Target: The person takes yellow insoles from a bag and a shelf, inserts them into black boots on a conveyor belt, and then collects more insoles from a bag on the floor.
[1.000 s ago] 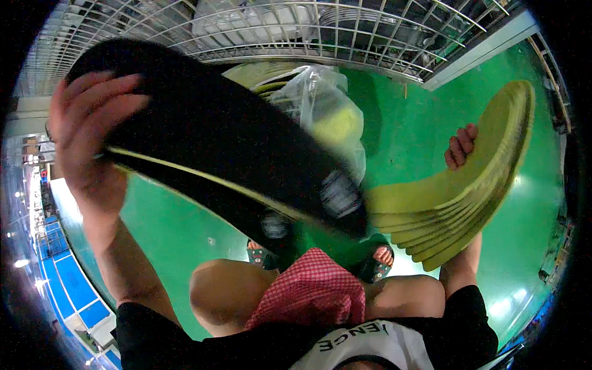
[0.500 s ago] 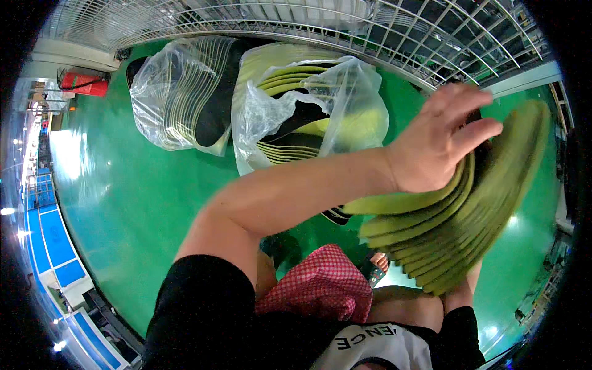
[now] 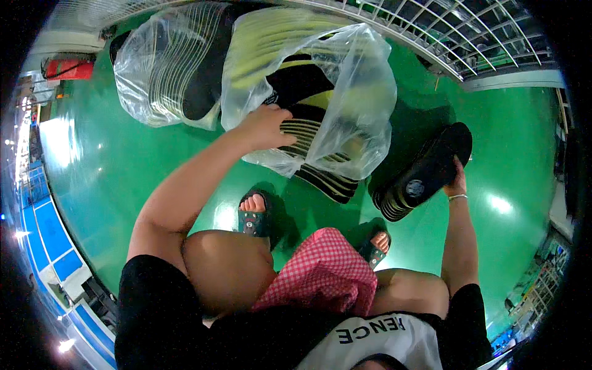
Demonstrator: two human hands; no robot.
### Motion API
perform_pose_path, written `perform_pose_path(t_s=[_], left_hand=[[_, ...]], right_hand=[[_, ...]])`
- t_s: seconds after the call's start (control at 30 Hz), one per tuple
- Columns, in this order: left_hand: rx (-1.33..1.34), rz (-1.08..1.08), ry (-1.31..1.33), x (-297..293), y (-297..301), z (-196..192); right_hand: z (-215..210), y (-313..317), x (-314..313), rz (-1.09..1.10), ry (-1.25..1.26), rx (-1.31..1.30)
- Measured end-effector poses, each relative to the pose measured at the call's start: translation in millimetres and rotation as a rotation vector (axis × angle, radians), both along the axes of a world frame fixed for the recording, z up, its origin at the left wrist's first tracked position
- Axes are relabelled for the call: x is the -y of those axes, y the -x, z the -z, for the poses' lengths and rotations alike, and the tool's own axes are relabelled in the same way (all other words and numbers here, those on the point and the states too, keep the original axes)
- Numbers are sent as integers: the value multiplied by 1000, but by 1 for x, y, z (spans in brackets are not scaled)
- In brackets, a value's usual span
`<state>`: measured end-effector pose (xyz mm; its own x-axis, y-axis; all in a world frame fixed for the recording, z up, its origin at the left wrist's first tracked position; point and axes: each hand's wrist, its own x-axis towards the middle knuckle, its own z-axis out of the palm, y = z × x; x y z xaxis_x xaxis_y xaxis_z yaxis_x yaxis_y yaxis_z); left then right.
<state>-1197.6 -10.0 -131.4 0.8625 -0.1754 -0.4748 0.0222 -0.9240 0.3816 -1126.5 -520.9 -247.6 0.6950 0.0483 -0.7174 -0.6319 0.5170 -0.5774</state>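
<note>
At the right, my right hand [image 3: 457,179] grips the edge of a stack of insoles [image 3: 424,169], held tilted above the floor with the black face up and a pale round mark on the top one. My left hand [image 3: 266,127] reaches to the torn opening of a clear plastic bag [image 3: 364,111]. Its thumb and fingers are apart, over the near edges of the striped black insoles [image 3: 302,137] inside. Yellow-green insoles show through the bag's far side. Whether my left fingertips touch the plastic or the insoles is hard to see.
A second clear bag of insoles [image 3: 163,68] stands to the left. Behind both bags runs a wire mesh cage [image 3: 456,37]. A red fire extinguisher [image 3: 69,69] is at the far left. My sandalled feet are on the green floor [image 3: 154,160] close to the bags.
My left hand has moved left from the insole stack to the open bag. The stack in my right hand, fanned with green sides showing, is now squared up with a black face upward.
</note>
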Motion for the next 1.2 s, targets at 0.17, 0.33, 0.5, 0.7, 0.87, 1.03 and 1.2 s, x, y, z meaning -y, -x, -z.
perform_pose_path(t_s=[0.17, 0.33, 0.5, 0.7, 0.87, 1.03, 1.2], left_hand=[[-52, -357, 157, -18, -9, 6], [652, -578, 166, -38, -38, 27], [321, -352, 166, -31, -15, 12], [141, 106, -154, -17, 27, 5], [-4, 104, -160, -25, 41, -19], [184, -406, -4, -43, 26, 6], [675, -600, 355, -51, -40, 1]], right_hand=[[18, 11, 7, 58, -36, -69], [15, 16, 14, -1, 213, 46], [-24, 14, -5, -9, 890, -192], [-138, -5, -145, -496, 988, 920], [-156, 20, -316, -1411, 641, 1356], [-119, -9, -378, -2226, 1288, 830], [-105, -16, -368, -1451, 1575, 1198]])
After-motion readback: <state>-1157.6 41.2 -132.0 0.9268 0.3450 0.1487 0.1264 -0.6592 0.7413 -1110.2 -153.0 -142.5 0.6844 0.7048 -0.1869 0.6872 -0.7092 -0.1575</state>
